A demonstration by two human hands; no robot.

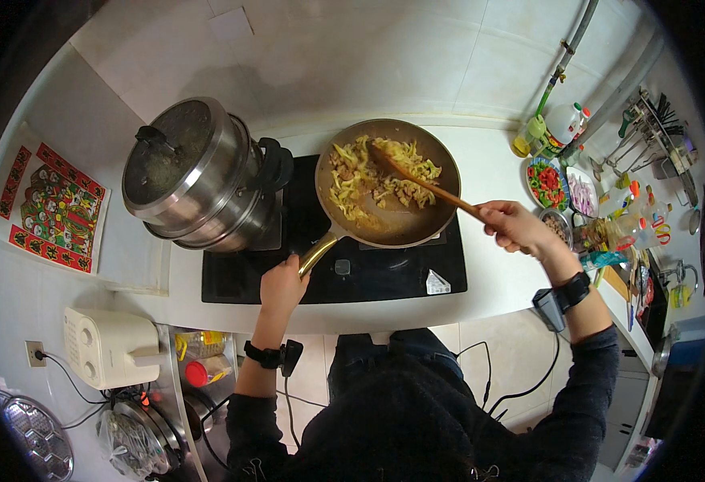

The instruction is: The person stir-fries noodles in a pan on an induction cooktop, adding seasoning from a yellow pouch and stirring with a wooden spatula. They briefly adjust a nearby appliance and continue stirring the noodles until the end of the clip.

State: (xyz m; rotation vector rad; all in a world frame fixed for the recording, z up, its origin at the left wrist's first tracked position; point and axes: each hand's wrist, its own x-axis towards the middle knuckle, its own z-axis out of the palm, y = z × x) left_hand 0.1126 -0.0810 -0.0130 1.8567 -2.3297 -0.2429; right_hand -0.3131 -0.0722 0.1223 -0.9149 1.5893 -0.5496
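Note:
My left hand (284,284) grips the gold-coloured handle (318,253) of a brown frying pan (412,232), which rests on the right side of a black cooktop (304,286). In the pan lie yellow-green vegetable strips (352,202) mixed with small browned pieces that look like meat. My right hand (512,228) is closed around a wooden spatula (433,190), slanting down to the left. Its head rests among the food in the upper left part of the pan, partly covered by strips.
A lidded stainless steel steamer pot (232,211) stands left of the pan. To the right are a plate of chopped red and green peppers (547,184), a dish of sliced onion (581,191), a bowl (556,226) and several bottles (563,123). A cream air fryer (111,348) sits at lower left.

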